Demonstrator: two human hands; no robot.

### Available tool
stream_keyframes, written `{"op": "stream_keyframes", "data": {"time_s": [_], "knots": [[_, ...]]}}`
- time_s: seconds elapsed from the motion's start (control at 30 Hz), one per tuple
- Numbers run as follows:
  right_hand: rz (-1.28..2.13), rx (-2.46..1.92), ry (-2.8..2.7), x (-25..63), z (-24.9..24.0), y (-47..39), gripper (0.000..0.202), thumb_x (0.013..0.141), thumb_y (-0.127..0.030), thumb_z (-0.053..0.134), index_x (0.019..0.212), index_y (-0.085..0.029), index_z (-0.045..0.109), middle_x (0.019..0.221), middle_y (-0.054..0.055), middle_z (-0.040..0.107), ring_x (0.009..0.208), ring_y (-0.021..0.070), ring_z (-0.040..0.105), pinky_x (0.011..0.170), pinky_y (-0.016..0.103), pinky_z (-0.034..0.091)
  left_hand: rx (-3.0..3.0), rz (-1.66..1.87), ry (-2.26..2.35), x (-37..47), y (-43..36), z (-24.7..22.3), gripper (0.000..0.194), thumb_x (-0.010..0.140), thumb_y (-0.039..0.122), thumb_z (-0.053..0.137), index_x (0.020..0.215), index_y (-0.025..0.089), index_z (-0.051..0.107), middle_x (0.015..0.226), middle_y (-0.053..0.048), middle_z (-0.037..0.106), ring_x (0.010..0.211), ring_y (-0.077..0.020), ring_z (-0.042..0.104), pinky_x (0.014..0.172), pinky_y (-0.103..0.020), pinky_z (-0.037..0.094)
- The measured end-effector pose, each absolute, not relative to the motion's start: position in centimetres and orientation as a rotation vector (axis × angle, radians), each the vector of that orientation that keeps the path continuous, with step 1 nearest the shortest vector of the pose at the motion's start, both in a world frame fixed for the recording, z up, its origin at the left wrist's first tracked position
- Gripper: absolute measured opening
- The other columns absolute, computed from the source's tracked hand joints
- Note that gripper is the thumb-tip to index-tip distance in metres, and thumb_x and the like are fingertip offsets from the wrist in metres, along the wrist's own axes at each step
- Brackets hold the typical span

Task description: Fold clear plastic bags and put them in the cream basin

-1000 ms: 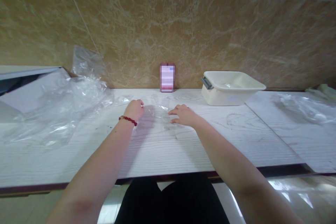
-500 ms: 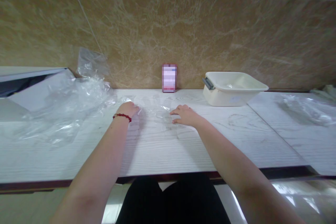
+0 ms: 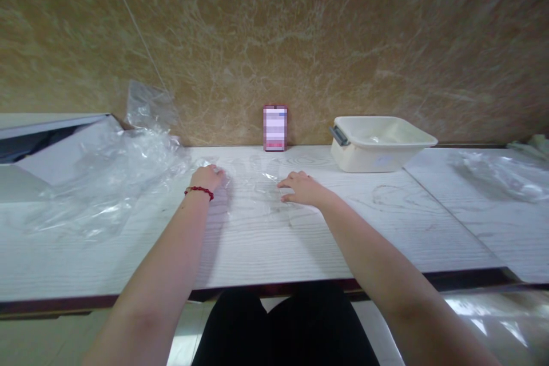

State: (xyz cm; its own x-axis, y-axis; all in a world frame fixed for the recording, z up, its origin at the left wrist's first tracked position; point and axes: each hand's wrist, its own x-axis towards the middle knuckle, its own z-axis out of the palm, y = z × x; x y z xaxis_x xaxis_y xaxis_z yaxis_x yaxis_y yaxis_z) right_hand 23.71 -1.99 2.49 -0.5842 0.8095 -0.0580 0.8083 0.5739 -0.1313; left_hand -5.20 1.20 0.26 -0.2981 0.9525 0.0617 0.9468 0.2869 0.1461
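Note:
A clear plastic bag (image 3: 257,187) lies flat on the white wood-grain table, its outline hard to make out. At its left end is my left hand (image 3: 207,177), a red bead bracelet on the wrist, fingers curled in on the crinkled film. My right hand (image 3: 301,187) rests palm down over the bag's right side with fingers and thumb apart. Left of my hands, a heap of clear plastic bags (image 3: 128,177) spreads over the table and partly over a white box (image 3: 64,154).
A phone (image 3: 275,128) with a blurred screen leans against the brown marbled wall. To the right stands a cream plastic bin (image 3: 377,157) with a grey handle clip. More clear plastic (image 3: 506,177) lies at the far right. The table's dark front edge (image 3: 274,286) runs before my legs.
My left hand has shifted very slightly left, its fingers curled in a little more. The right hand and the bag look the same.

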Motion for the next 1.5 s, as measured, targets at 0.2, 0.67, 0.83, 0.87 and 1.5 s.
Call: {"op": "stream_keyframes", "data": {"time_s": [0.2, 0.67, 0.83, 0.87, 1.5], "knots": [[0.26, -1.42, -2.751, 23.8, 2.6, -2.1, 0.044, 0.07, -0.049, 0.052, 0.111, -0.033, 0.05, 0.107, 0.006, 0.048, 0.098, 0.022, 0.042, 0.081, 0.032, 0.033, 1.848, 0.286, 2.496, -5.3, 1.3, 0.3, 0.047, 0.072, 0.045, 0.036, 0.104, 0.017, 0.057, 0.099, -0.014, 0.061, 0.093, -0.0271, 0.054, 0.074, -0.033, 0.041], [0.257, -1.425, -2.754, 23.8, 2.6, -2.2, 0.044, 0.07, -0.05, 0.051, 0.111, -0.034, 0.049, 0.107, 0.006, 0.047, 0.1, 0.0242, 0.04, 0.079, 0.036, 0.034, 1.805, 0.613, 2.424, -4.7, 1.3, 1.0, 0.031, 0.068, 0.036, 0.042, 0.083, 0.016, 0.062, 0.085, -0.009, 0.064, 0.081, -0.0232, 0.057, 0.066, -0.029, 0.042], [0.258, -1.433, -2.754, 23.8, 2.9, -2.4, 0.042, 0.072, -0.05, 0.048, 0.112, -0.034, 0.049, 0.109, 0.005, 0.047, 0.1, 0.0233, 0.04, 0.08, 0.035, 0.034, 1.633, 0.872, 2.284, -3.5, 1.0, 1.5, 0.028, 0.068, 0.039, 0.044, 0.075, 0.016, 0.058, 0.073, -0.005, 0.063, 0.07, -0.0177, 0.057, 0.062, -0.027, 0.043], [0.252, -1.432, -2.753, 23.8, 2.9, -2.4, 0.042, 0.073, -0.05, 0.047, 0.111, -0.034, 0.049, 0.108, 0.005, 0.047, 0.1, 0.0231, 0.041, 0.08, 0.035, 0.034, 1.566, 0.95, 2.221, -3.4, 1.0, 1.5, 0.027, 0.068, 0.039, 0.044, 0.074, 0.016, 0.057, 0.071, -0.004, 0.062, 0.067, -0.0163, 0.057, 0.06, -0.026, 0.044], [0.135, -1.386, -2.676, 23.3, 2.5, -2.0, 0.035, 0.08, -0.044, 0.041, 0.109, -0.028, 0.051, 0.102, 0.006, 0.053, 0.096, 0.0176, 0.045, 0.081, 0.029, 0.033, 1.295, 1.196, 1.708, -0.2, -0.4, 2.2, 0.023, 0.055, 0.032, 0.061, 0.066, 0.012, 0.06, 0.061, -0.002, 0.06, 0.054, -0.0103, 0.054, 0.055, -0.023, 0.047]]}}
